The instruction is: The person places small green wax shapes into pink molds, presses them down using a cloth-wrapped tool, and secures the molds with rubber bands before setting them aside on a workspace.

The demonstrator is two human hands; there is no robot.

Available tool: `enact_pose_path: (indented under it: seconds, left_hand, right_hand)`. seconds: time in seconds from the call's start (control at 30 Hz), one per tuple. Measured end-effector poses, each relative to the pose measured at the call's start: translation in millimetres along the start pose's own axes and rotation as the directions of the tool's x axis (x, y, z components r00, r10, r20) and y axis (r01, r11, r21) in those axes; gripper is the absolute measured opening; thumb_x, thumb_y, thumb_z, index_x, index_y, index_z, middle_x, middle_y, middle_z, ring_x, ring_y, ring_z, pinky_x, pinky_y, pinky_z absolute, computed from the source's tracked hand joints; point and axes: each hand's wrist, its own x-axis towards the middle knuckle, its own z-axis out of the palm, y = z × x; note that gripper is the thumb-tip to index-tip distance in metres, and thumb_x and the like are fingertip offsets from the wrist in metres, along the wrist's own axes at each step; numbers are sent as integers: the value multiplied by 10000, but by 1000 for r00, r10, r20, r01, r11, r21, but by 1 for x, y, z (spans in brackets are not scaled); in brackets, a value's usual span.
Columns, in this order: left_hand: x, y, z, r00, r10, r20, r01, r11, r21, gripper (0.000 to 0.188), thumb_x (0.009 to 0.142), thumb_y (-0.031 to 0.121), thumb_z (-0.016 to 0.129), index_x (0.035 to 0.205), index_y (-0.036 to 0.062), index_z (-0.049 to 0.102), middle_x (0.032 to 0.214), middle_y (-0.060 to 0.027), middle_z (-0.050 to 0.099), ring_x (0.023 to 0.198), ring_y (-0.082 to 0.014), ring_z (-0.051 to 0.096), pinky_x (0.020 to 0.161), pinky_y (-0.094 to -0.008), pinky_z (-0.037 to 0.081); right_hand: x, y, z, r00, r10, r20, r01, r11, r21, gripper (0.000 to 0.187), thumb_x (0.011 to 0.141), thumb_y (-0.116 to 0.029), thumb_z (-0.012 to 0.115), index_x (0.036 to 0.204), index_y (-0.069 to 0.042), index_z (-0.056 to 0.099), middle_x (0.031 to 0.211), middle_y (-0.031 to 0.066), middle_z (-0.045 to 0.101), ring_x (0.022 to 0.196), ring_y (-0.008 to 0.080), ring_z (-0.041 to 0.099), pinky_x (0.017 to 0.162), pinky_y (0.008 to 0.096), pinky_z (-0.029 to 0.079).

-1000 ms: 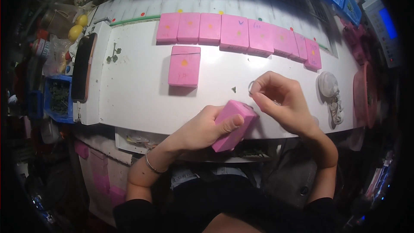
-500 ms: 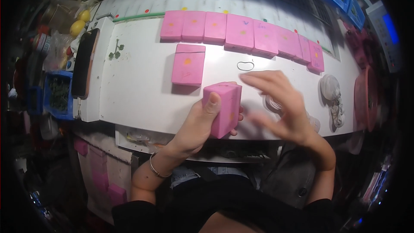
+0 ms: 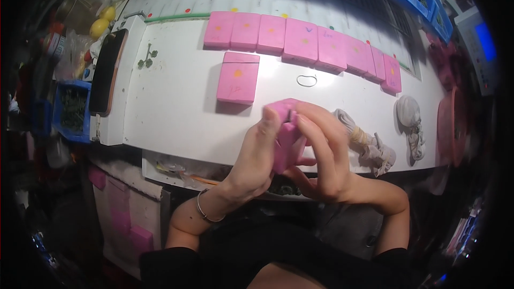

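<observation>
A pink two-part mould block (image 3: 289, 147) is held upright over the near part of the white table. A dark gap shows at its top, between its halves. My left hand (image 3: 250, 152) wraps its left side, thumb at the top. My right hand (image 3: 332, 150) grips the right side, its fingers bent over the top edge; some fingertips are hidden behind the block. Beyond my hands lies a loose rubber band (image 3: 307, 81). Another pink block (image 3: 237, 79), with a dark line across its upper end, lies flat to the left of the band.
A row of pink blocks (image 3: 301, 43) lines the table's far side. Two greyish tied cloth bundles, one nearer (image 3: 369, 142) and one farther right (image 3: 409, 112), lie right of my hands. A phone (image 3: 110, 72) rests on the left ledge. Green sprigs (image 3: 148, 58) lie nearby.
My right hand has moved left and down onto the block and now grips it. The block has turned, and a gap now shows at its top. The right cloth bundle is uncovered.
</observation>
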Motion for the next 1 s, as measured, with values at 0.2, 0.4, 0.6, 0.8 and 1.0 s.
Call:
enact_pose_path:
  seconds: [0.2,0.4,0.6,0.8,1.0]
  left_hand:
    - [1,1,3,998,0,-68,-13,982,-187,594,957,519,305,1175,-11,463,1030,-118,593,934,-165,618,800,-297,547]
    - [2,-7,-2,984,87,-157,-110,984,-140,618,959,529,279,1179,-13,477,973,-106,601,868,-148,614,756,-297,539]
    - [9,-1,-7,983,-10,-185,-19,987,-157,844,869,710,153,1161,-7,490,910,-92,589,844,-176,594,736,-312,517]
    - [7,4,-17,984,-73,-165,21,954,-299,782,880,685,230,1126,6,530,926,-119,628,791,-175,631,706,-288,535]
    - [8,0,-17,996,-83,-24,83,996,-28,805,823,741,286,1081,19,531,857,-127,633,722,-184,634,649,-303,538]
  right_hand:
    - [-3,-4,0,995,20,-99,-26,998,-63,531,724,-158,732,1179,33,535,1045,161,521,877,270,514,770,380,459]
    - [11,-10,-26,991,94,97,-111,976,185,417,666,-138,766,1023,26,626,907,116,552,777,248,522,650,328,450]
    - [-1,-24,-20,990,-113,85,108,992,63,357,639,-123,756,945,21,644,890,96,584,722,220,545,622,292,435]
    - [5,-25,-19,972,-132,196,67,949,308,289,665,-109,724,902,31,636,881,128,590,716,241,577,601,306,482]
    - [-9,-31,-12,962,-58,267,-65,901,429,273,685,-41,733,942,10,657,888,114,625,723,218,598,609,297,491]
